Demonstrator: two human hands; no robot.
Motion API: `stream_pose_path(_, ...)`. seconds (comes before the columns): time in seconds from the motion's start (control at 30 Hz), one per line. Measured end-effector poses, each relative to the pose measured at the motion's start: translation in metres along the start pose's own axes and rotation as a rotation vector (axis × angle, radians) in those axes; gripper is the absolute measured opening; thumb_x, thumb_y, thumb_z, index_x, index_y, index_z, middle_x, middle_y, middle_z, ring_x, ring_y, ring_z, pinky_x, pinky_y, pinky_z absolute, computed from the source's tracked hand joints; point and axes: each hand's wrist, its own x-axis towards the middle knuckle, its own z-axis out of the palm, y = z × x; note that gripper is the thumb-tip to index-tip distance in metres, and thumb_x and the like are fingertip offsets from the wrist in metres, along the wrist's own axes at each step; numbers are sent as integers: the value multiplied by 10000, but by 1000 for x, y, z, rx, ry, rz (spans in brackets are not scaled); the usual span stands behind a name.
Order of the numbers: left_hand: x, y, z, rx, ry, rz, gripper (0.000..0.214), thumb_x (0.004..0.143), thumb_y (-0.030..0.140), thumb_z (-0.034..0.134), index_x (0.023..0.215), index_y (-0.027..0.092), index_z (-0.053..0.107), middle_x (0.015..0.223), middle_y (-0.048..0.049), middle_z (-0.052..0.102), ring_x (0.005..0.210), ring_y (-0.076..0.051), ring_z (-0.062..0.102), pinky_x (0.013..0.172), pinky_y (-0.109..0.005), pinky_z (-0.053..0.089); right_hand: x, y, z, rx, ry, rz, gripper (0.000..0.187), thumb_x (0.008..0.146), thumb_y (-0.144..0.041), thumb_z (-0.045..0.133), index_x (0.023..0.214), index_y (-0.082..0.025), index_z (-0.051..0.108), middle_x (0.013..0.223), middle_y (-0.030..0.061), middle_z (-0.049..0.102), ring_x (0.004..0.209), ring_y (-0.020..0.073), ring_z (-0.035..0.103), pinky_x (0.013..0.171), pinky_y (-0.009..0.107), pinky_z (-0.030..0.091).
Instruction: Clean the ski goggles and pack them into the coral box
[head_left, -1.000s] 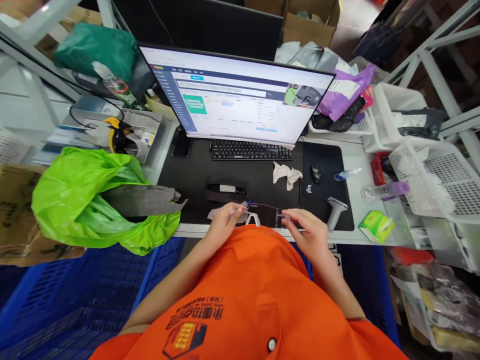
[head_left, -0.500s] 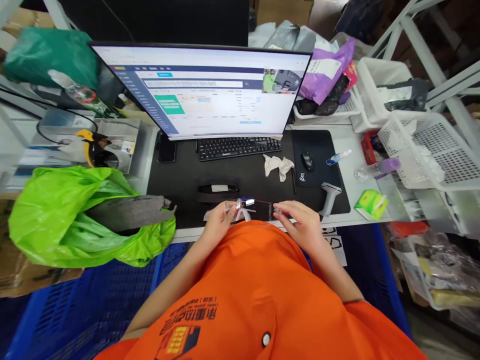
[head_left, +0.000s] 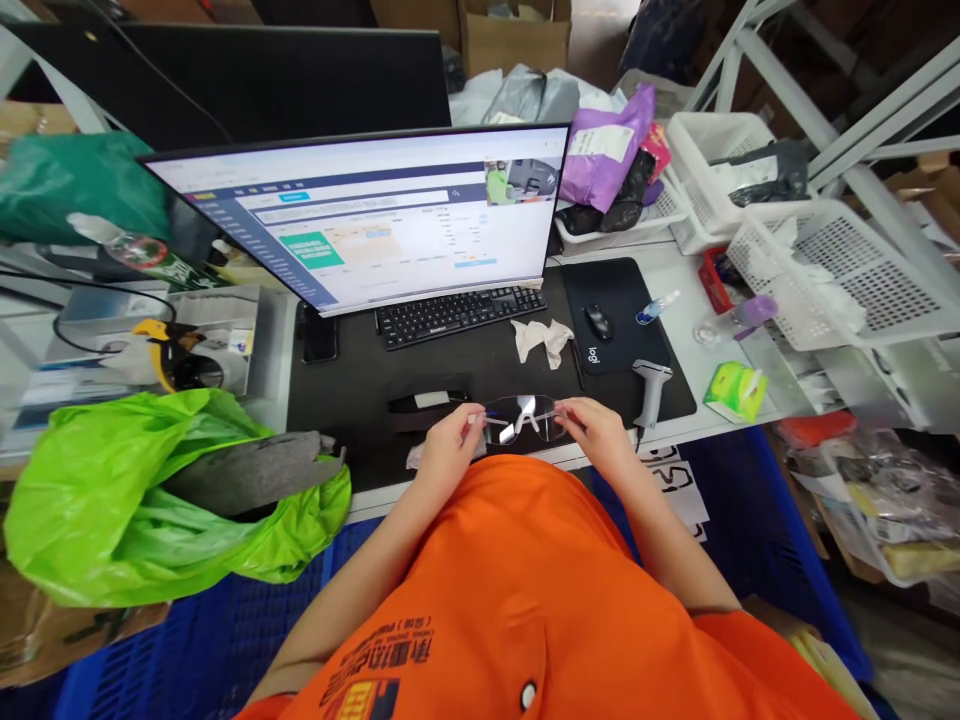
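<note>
I hold a pair of clear glasses [head_left: 523,419] over the front edge of the black desk mat [head_left: 375,375]. My left hand [head_left: 448,448] pinches the left end of the frame, and my right hand [head_left: 596,437] pinches the right end. The lenses face up and catch a reflection. A black glasses case [head_left: 427,402] with a white label lies on the mat just beyond my left hand. A handheld barcode scanner [head_left: 649,388] lies just right of my right hand.
A monitor [head_left: 367,215], keyboard [head_left: 459,314], crumpled tissue [head_left: 541,339] and mouse [head_left: 598,321] on its pad sit behind. A bright green plastic bag [head_left: 150,490] with grey felt fills the left. White baskets [head_left: 840,280] stand at right; blue crates [head_left: 180,640] lie below.
The glasses have been lifted and now show fully stretched between both hands; my right hand moved in onto the frame's right end. The camera view shifted right and tilted.
</note>
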Motion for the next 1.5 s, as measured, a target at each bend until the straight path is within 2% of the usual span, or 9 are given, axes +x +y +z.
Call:
stream_pose_path(0.3,29,-11,12,75,2,157,346,986,382,498,1156,168,710,1163,-124,758,1047,-250,727,990,-419,564,-3,34,9,-43,137,-22,151,979,-248,603,978,-199,745,1015,95,795,970,204,758,889,356,633)
stream_pose_path(0.53,34,-6,9,244,-9,166,350,1015,384,491,1228,169,665,1126,-107,774,977,-235,751,893,-364,600,7,32,7,-100,178,-100,147,988,-238,609,1043,-201,740,1029,87,796,961,200,764,879,340,647)
stream_pose_path(0.67,36,-12,13,234,72,306,312,1028,332,477,1213,175,674,1204,-111,756,1072,-227,735,969,-379,594,4,35,9,-160,220,-172,186,995,-185,583,1119,-203,721,1154,105,775,1053,196,752,943,342,637)
stream_pose_path(0.77,44,-22,19,255,112,408,280,1027,249,471,1194,169,681,1342,-123,693,1202,-221,686,1064,-394,555,-1,55,17,-262,207,-327,244,973,-117,589,1171,-197,707,1275,123,730,1171,209,711,979,349,623)
stream_pose_path(0.87,61,-33,26,457,-44,387,302,1003,133,443,1201,144,671,1456,-149,606,1271,-230,646,1078,-388,546,1,89,26,-374,39,-435,223,973,-97,574,1114,-180,726,1243,127,745,1160,222,717,950,358,625)
stream_pose_path(0.97,83,-37,34,636,-237,350,324,949,42,458,1177,139,667,1548,-176,501,1230,-266,671,1039,-413,566,11,123,35,-407,-153,-422,226,993,-88,522,1031,-153,735,1207,145,756,1085,219,745,880,351,638)
stream_pose_path(1.03,96,-35,42,681,-294,349,297,927,20,474,1111,137,675,1557,-197,482,1162,-280,703,992,-426,587,18,140,40,-411,-203,-407,224,985,-73,520,1006,-146,732,1205,149,755,1074,220,748,858,348,642)
stream_pose_path(1.3,118,-36,74,832,-406,269,240,910,4,456,903,104,674,1478,-284,532,1053,-318,739,823,-407,637,28,165,66,-371,-286,-290,221,942,-17,547,1000,-137,724,1260,149,733,1062,223,747,846,351,640)
stream_pose_path(1.5,128,-55,69,731,-394,244,227,906,33,502,948,131,703,1486,-211,560,1069,-272,742,886,-363,619,28,168,71,-249,-218,-189,253,981,-81,518,1068,-170,738,1291,118,724,1137,206,718,930,355,620)
